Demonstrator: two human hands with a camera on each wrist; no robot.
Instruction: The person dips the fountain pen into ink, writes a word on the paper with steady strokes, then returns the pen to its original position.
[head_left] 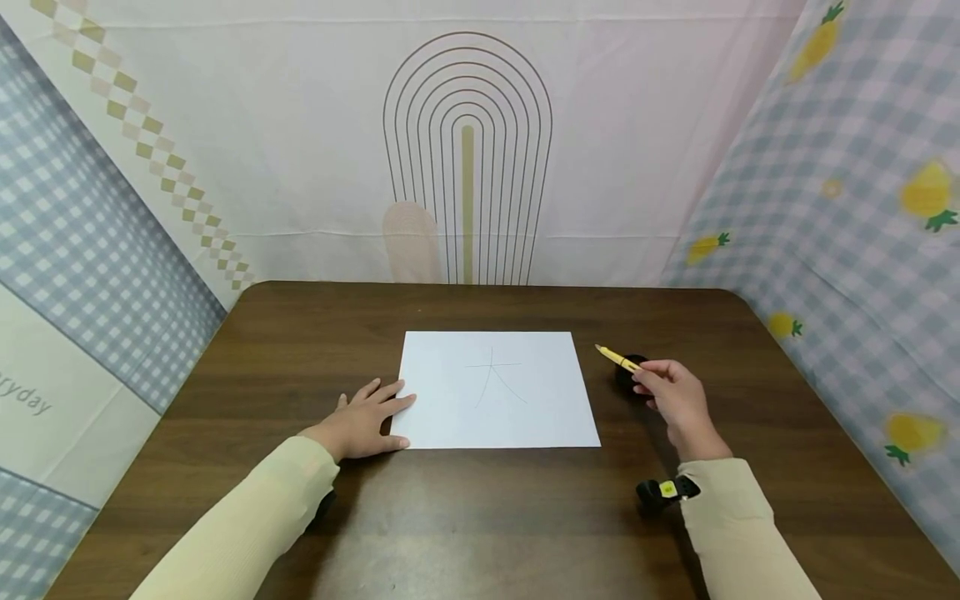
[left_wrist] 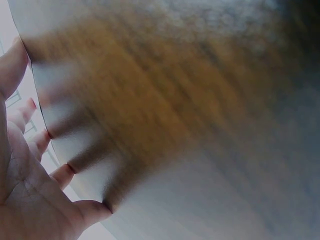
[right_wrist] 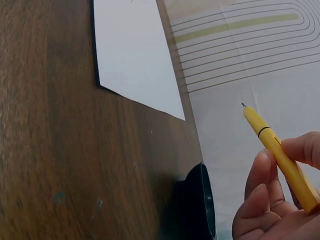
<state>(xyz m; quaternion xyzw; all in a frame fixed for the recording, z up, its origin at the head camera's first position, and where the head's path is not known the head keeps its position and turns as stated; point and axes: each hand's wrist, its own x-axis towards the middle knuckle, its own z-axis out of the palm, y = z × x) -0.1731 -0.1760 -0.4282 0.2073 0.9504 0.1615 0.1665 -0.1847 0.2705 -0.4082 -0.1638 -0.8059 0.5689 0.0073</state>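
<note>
A white sheet of paper (head_left: 442, 417) lies on the brown table, with a few thin pen strokes drawn on it that cross and branch downward. My left hand (head_left: 366, 423) rests at the sheet's left edge with fingers spread, fingertips on the paper; the left wrist view shows the palm (left_wrist: 30, 195) and fingers along that edge. To the right of the sheet my right hand (head_left: 675, 398) holds a yellow pen (right_wrist: 285, 162) between thumb and fingers, its tip pointing up and away toward the left. Beneath the pen stands a small black round container (head_left: 624, 380), partly hidden by the hand.
The wooden table (head_left: 465, 517) reaches back to a white cloth backdrop (head_left: 300, 150) with arch lines. Checked cloth (head_left: 840, 208) with pineapples hangs at the right, and more checked cloth (head_left: 82, 175) at the left. A black wrist device (head_left: 658, 493) sits by the right cuff.
</note>
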